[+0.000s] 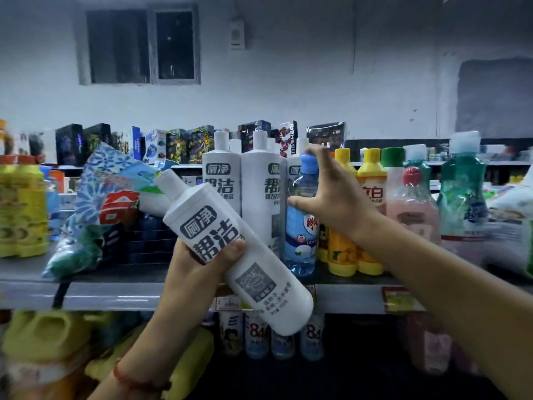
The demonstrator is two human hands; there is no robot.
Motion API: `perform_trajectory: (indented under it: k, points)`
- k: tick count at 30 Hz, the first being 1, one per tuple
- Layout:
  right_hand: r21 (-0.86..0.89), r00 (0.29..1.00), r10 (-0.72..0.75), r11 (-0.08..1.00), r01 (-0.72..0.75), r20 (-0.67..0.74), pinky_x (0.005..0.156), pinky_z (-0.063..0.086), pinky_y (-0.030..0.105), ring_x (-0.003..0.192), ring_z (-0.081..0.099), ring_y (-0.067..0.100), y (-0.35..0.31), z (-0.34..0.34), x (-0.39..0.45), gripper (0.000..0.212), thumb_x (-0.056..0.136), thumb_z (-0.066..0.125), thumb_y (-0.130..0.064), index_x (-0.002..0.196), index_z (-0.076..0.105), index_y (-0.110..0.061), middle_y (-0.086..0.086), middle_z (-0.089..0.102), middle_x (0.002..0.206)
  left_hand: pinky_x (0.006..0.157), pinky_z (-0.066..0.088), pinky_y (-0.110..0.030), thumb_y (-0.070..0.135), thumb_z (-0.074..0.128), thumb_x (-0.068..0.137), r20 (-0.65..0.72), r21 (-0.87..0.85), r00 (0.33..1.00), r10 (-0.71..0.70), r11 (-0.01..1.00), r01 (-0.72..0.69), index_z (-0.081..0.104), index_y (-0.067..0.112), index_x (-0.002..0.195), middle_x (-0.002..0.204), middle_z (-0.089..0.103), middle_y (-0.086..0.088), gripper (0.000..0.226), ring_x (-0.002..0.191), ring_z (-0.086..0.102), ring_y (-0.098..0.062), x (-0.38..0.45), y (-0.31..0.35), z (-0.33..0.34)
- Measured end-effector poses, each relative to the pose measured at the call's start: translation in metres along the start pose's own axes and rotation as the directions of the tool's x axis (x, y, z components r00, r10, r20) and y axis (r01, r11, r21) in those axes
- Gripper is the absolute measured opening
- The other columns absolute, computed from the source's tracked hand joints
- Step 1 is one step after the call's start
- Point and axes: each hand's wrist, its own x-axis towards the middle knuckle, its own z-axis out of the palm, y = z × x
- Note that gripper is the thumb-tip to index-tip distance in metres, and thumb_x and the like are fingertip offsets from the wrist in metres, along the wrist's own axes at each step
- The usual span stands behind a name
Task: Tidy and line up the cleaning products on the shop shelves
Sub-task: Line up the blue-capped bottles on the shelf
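Hands sorting bottles at a shop shelf

Nearest, the left hand point(199, 272) grips a white cleaner bottle point(230, 249) around its middle, tilted cap-up to the left, held clear in front of the shelf edge point(115, 295), probably waiting for a slot. Beyond it, the right hand point(331, 197) spreads over a blue-capped clear bottle point(301, 220), fingertips on its cap, likely shifting it aside. Just behind stand matching white bottles point(259, 192), upright in a row.

Two bare forearms, no sleeves, thin red string bracelet point(127, 381) on left wrist
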Motion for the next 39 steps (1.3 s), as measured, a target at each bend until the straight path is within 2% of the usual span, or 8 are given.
perform_trajectory:
  k: [6,11,20,26,30,34,37,39]
  points:
    - [0.357,0.984,0.006,0.932,0.059,-0.179,0.081,0.059,0.042,0.101,0.065,0.017,0.003,-0.031,-0.042,0.076,0.076,0.084,-0.026,0.137,0.039,-0.025,-0.003,0.06,0.125,0.061,0.061,-0.038,0.025,0.074,0.073,0.012,0.025,1.0,0.02,0.999,-0.02,0.057,0.008,0.111,0.098,0.075,-0.009,0.045,0.089,0.075,-0.024,0.008,0.005,0.006]
    - [0.381,0.957,0.026,0.92,0.091,-0.291,0.074,0.061,0.031,0.095,0.066,0.008,-0.007,-0.093,-0.055,0.079,0.077,0.079,-0.019,0.142,0.037,-0.029,-0.01,0.055,0.123,0.062,0.06,-0.03,0.02,0.077,0.072,0.104,0.064,0.991,0.089,0.993,-0.096,0.054,0.003,0.115,0.096,0.075,-0.006,0.052,0.087,0.075,-0.021,0.025,0.018,0.024]
    - [0.459,0.983,0.022,0.886,0.065,-0.182,0.069,0.057,0.018,0.097,0.069,0.004,-0.022,-0.135,-0.096,0.08,0.071,0.078,-0.023,0.137,0.038,-0.042,-0.021,0.063,0.112,0.081,0.061,-0.038,0.019,0.088,0.07,0.269,0.205,0.954,0.132,0.96,-0.19,0.057,0.013,0.114,0.107,0.073,-0.002,0.055,0.096,0.074,-0.018,0.074,0.01,0.084]
    - [0.431,0.991,0.01,0.901,0.049,-0.136,0.072,0.059,0.019,0.106,0.064,-0.003,-0.021,-0.142,-0.119,0.078,0.065,0.074,-0.043,0.133,0.037,-0.055,-0.033,0.058,0.118,0.078,0.062,-0.031,0.014,0.089,0.072,0.254,0.31,0.957,0.137,0.926,-0.215,0.055,0.015,0.115,0.097,0.07,0.01,0.055,0.09,0.07,-0.002,0.094,-0.004,0.11]
    - [0.455,0.992,0.048,0.89,0.012,-0.12,0.07,0.058,0.016,0.107,0.064,-0.003,-0.012,-0.143,-0.127,0.08,0.063,0.073,-0.045,0.135,0.039,-0.052,-0.03,0.059,0.119,0.082,0.062,-0.041,0.031,0.089,0.073,0.212,0.443,0.97,0.119,0.873,-0.204,0.047,0.032,0.129,0.103,0.07,0.014,0.07,0.092,0.07,-0.003,0.093,-0.016,0.11]
    - [0.484,0.993,0.076,0.875,-0.024,-0.087,0.071,0.061,0.023,0.105,0.066,-0.001,-0.007,-0.137,-0.13,0.08,0.063,0.075,-0.043,0.134,0.041,-0.055,-0.031,0.06,0.118,0.081,0.06,-0.038,0.041,0.083,0.078,0.184,0.625,0.963,0.198,0.732,-0.27,0.026,0.036,0.146,0.119,0.068,0.009,0.089,0.099,0.07,-0.013,0.092,-0.012,0.117]
    - [0.466,0.993,0.087,0.884,-0.039,-0.082,0.075,0.062,0.028,0.107,0.064,-0.005,-0.005,-0.127,-0.131,0.082,0.063,0.079,-0.036,0.131,0.041,-0.06,-0.034,0.059,0.119,0.081,0.046,-0.032,0.048,0.076,0.084,0.177,0.803,0.958,0.223,0.53,-0.272,-0.013,0.03,0.159,0.14,0.053,-0.007,0.118,0.117,0.059,-0.025,0.091,-0.013,0.124]
    - [0.489,0.992,0.108,0.87,-0.064,-0.063,0.077,0.063,0.033,0.106,0.067,0.0,-0.003,-0.12,-0.134,0.083,0.063,0.081,-0.032,0.129,0.042,-0.062,-0.026,0.061,0.119,0.085,0.04,-0.032,0.048,0.072,0.088,0.219,0.858,0.938,0.269,0.404,-0.316,-0.019,0.026,0.158,0.139,0.049,-0.014,0.118,0.12,0.051,-0.028,0.089,-0.015,0.127]
